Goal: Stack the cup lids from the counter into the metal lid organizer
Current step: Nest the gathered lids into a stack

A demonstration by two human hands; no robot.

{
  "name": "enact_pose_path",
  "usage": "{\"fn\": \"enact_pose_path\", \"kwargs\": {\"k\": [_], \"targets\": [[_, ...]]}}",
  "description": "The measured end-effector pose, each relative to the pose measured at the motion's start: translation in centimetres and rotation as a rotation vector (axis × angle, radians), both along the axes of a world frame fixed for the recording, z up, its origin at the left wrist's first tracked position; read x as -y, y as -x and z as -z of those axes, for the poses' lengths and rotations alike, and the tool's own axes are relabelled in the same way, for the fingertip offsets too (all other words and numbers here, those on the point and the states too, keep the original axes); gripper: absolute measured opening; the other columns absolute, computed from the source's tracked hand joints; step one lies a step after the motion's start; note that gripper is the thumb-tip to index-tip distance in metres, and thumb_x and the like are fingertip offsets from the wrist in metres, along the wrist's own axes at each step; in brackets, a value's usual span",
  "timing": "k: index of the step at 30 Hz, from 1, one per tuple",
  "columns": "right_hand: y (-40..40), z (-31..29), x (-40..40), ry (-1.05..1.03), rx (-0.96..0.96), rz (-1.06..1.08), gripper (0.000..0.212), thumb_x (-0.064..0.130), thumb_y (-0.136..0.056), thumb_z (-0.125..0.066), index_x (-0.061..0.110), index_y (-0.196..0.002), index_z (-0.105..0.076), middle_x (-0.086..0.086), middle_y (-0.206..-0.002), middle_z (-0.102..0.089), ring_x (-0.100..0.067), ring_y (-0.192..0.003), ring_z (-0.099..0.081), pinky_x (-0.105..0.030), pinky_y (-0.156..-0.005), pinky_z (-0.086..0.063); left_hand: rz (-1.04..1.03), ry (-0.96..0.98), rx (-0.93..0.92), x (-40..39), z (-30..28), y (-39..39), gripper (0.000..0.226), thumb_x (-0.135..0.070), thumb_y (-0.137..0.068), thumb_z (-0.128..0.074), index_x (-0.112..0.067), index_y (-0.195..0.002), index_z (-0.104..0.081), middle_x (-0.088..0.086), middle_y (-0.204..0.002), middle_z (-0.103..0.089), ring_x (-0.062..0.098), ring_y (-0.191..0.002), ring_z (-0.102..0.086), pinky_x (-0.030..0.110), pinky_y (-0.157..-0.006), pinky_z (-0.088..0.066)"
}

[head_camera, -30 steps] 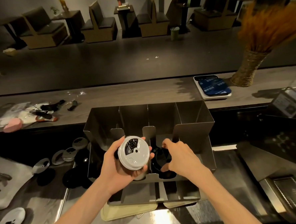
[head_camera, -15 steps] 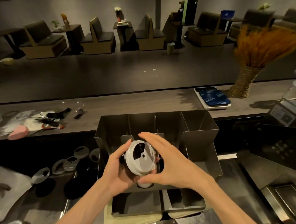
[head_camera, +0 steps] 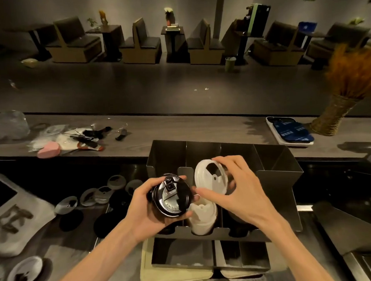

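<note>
White lid (head_camera: 210,178) — tilted, pinched in the right hand's (head_camera: 239,187) grip above the organizer (head_camera: 277,167); left hand (head_camera: 145,210) grips a black lid (head_camera: 173,197) stack.

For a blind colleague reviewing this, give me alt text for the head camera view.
Over a metal lid organizer, the left hand holds black lids while the right hand pinches a white lid above a white stack. More lids lie left.

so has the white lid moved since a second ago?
Yes. The white lid has come off the stack in the left hand; the right hand now pinches it further right, over the metal organizer's middle slots.
</note>
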State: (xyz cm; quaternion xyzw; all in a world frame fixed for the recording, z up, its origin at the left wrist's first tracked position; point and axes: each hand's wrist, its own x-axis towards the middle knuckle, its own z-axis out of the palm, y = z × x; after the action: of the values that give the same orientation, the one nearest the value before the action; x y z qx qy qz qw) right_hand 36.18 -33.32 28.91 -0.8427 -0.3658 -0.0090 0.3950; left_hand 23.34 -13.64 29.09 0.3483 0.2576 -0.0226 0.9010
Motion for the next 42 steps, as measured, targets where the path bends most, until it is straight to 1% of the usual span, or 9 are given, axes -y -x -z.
{"fn": "enact_pose_path", "kwargs": {"k": [3, 7, 11, 16, 21, 24, 29, 39, 42], "targets": [[0.0, 0.6, 0.1, 0.149, 0.049, 0.071, 0.089, 0.091, -0.072, -0.057, 0.042, -0.144, -0.042, 0.02, -0.131, -0.046, -0.003, -0.109, -0.056, -0.033, -0.09, -0.056, -0.013, 0.057, 0.02, -1.1, 0.4, 0.5, 0.048, -0.037, -0.091, -0.052, -0.01, -0.127, -0.07, 0.025, -0.133, -0.063, 0.044, -0.117, -0.065, 0.049, -0.08, -0.06], [0.8, 1.0, -0.6, 0.393, 0.132, 0.075, 0.086, 0.093, -0.077, -0.047, 0.044, -0.148, -0.038, 0.017, -0.136, -0.045, -0.007, -0.11, -0.059, -0.025, -0.087, -0.049, -0.061, 0.096, 0.033, -2.5, 0.9, 0.8, 0.047, -0.041, -0.09, -0.055, -0.011, -0.122, -0.073, 0.023, -0.134, -0.064, 0.042, -0.116, -0.066, 0.044, -0.075, -0.06], [1.9, 3.0, -2.1, 0.598, 0.303, 0.047, 0.087, 0.085, -0.08, -0.045, 0.031, -0.148, -0.047, 0.006, -0.132, -0.054, -0.016, -0.119, -0.054, -0.035, -0.101, -0.045, -0.097, 0.099, 0.044, -3.4, 1.0, 1.0, 0.045, -0.042, -0.088, -0.056, -0.012, -0.115, -0.077, 0.023, -0.133, -0.065, 0.04, -0.115, -0.067, 0.041, -0.072, -0.059], [2.1, 5.4, -3.7, 0.768, 0.305, 0.048, 0.093, 0.086, -0.077, -0.025, 0.027, -0.141, -0.056, 0.001, -0.124, -0.067, -0.023, -0.115, -0.057, -0.042, -0.099, -0.04, -0.12, 0.076, 0.044, -4.0, 1.1, 1.3, 0.044, -0.043, -0.088, -0.055, -0.013, -0.112, -0.078, 0.022, -0.132, -0.065, 0.038, -0.112, -0.068, 0.04, -0.076, -0.055], [1.6, 5.1, -3.5, 0.842, 0.224, -0.022, 0.098, 0.095, -0.079, -0.03, 0.03, -0.151, -0.042, 0.005, -0.143, -0.053, -0.019, -0.128, -0.048, -0.04, -0.106, -0.033, -0.145, 0.105, 0.032, -4.4, 1.5, 1.6, 0.045, -0.042, -0.087, -0.057, -0.013, -0.115, -0.077, 0.022, -0.135, -0.064, 0.038, -0.114, -0.067, 0.04, -0.077, -0.055], [1.0, 4.4, -3.0, 0.853, 0.153, -0.099, 0.103, 0.091, -0.079, -0.043, 0.027, -0.159, -0.029, 0.007, -0.155, -0.041, -0.018, -0.136, -0.043, -0.04, -0.111, -0.031, -0.146, 0.119, 0.026, -4.5, 1.7, 1.6, 0.045, -0.042, -0.088, -0.057, -0.013, -0.116, -0.077, 0.022, -0.136, -0.063, 0.038, -0.114, -0.067, 0.04, -0.077, -0.055], [0.3, 3.9, -2.9, 0.816, 0.113, -0.12, 0.08, 0.074, -0.086, -0.059, 0.033, -0.152, -0.039, 0.012, -0.146, -0.049, -0.014, -0.129, -0.047, -0.039, -0.104, -0.034, -0.131, 0.138, 0.004, -4.3, 2.0, 1.4, 0.047, -0.042, -0.088, -0.057, -0.013, -0.123, -0.072, 0.022, -0.135, -0.063, 0.038, -0.114, -0.067, 0.041, -0.079, -0.054], [0.1, 4.0, -2.7, 0.777, 0.058, -0.127, 0.098, 0.075, -0.075, -0.07, 0.03, -0.156, -0.034, 0.01, -0.155, -0.041, -0.014, -0.139, -0.04, -0.041, -0.114, -0.03, -0.053, 0.112, 0.013, -3.9, 1.4, 0.8, 0.054, -0.041, -0.092, -0.055, -0.012, -0.136, -0.062, 0.023, -0.135, -0.063, 0.041, -0.122, -0.063, 0.045, -0.084, -0.052], [0.2, 4.0, -2.9, 0.753, 0.085, -0.131, 0.09, 0.066, -0.078, -0.073, 0.032, -0.154, -0.037, 0.009, -0.149, -0.051, -0.015, -0.135, -0.047, -0.041, -0.112, -0.032, -0.048, 0.104, 0.023, -4.2, 1.4, 0.9, 0.054, -0.041, -0.092, -0.054, -0.011, -0.137, -0.062, 0.023, -0.135, -0.063, 0.041, -0.123, -0.063, 0.045, -0.083, -0.054]]}}
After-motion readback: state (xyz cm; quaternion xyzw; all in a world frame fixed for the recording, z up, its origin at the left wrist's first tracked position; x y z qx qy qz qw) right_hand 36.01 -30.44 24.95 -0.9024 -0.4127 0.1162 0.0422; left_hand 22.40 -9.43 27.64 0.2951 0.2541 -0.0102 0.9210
